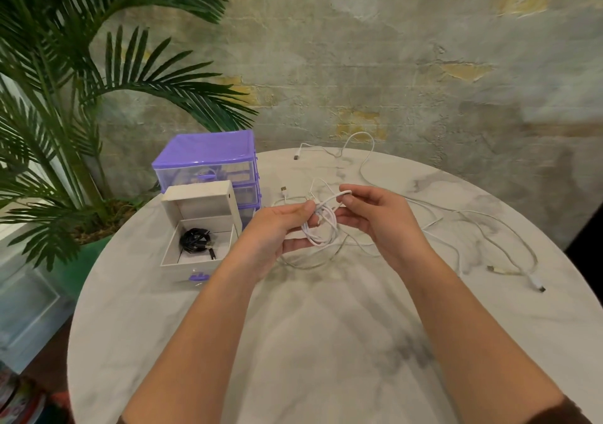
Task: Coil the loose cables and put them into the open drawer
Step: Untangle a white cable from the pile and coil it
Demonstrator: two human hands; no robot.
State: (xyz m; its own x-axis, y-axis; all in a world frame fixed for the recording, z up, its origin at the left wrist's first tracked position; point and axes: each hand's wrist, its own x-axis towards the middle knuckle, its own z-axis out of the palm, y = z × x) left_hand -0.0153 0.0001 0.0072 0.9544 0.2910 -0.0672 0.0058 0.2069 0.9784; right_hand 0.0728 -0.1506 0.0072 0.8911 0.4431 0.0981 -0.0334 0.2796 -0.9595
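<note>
Gripping a half-wound white cable [321, 227] between our left hand [277, 231] and right hand [375, 218], we see the open drawer [199, 244] left of them.

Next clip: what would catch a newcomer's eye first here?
Two hands meet mid-table: the left hand grips a half-made white coil while the right hand pinches its strand. Left of them, the open drawer holds a black coiled cable; loose white cables sprawl to the right.

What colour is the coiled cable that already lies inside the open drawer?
Black. The coiled cable shows clearly in the head view, inside the open drawer.
</note>
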